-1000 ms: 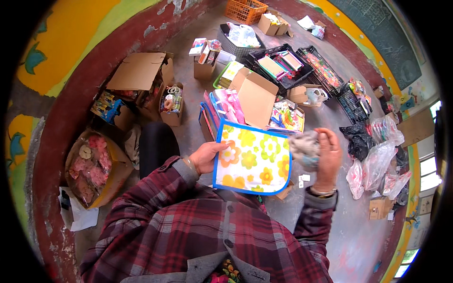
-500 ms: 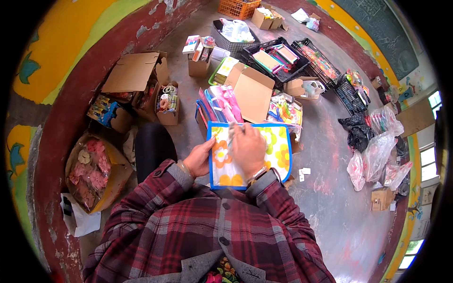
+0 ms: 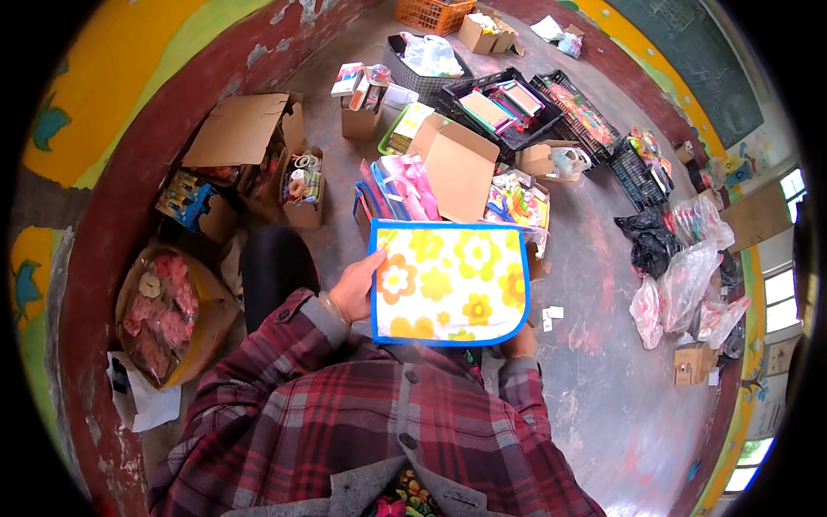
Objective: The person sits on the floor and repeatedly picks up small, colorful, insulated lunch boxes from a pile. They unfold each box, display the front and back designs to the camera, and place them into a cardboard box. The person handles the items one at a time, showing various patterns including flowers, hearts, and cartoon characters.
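Right hand [image 3: 517, 343] dropped beneath flowered pouch [image 3: 448, 282]

- Lower right of frame: bare concrete floor [image 3: 620, 405], open passage, only small white scraps [image 3: 551, 317].
- Centre: flowered pouch [image 3: 450, 283] blocks the view and path ahead.
- Above centre: cardboard flap [image 3: 461, 171] and packed boxes.
- Right: plastic bags [image 3: 680, 276].
- Left: open carton [image 3: 245, 138], basket [image 3: 159, 314].

Concrete floor [image 3: 603, 405], cardboard boxes [image 3: 250, 142], crates [image 3: 508, 103], bags [image 3: 680, 276]
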Demonstrator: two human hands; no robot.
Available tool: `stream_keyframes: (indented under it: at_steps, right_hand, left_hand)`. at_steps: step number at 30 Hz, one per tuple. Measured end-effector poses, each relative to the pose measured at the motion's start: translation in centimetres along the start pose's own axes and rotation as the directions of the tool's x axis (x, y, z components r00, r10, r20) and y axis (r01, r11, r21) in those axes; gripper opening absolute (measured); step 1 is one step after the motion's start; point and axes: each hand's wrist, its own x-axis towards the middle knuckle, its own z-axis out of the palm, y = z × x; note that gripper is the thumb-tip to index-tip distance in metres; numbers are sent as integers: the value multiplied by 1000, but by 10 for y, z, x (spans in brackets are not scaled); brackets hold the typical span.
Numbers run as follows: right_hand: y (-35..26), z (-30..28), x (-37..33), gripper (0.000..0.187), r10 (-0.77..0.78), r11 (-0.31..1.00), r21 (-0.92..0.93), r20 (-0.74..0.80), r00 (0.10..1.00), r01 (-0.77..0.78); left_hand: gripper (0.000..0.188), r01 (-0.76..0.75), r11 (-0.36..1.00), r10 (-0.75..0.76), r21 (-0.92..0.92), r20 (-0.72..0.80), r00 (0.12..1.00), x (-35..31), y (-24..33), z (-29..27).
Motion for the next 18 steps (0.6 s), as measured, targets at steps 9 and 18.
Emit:
stream_keyframes:
  at_steps: [9,18]
  right_hand:
    - [30,-67,17,36,46,346,883,323,945,-318]
    - [-79,-141,27,35,-384,371,803,590,710,-466]
  left_hand:
    - [46,58,998,-58,-14,-25,998,3,11,1]
    - [45,61,995,-53,83,-87,995,0,15,0]
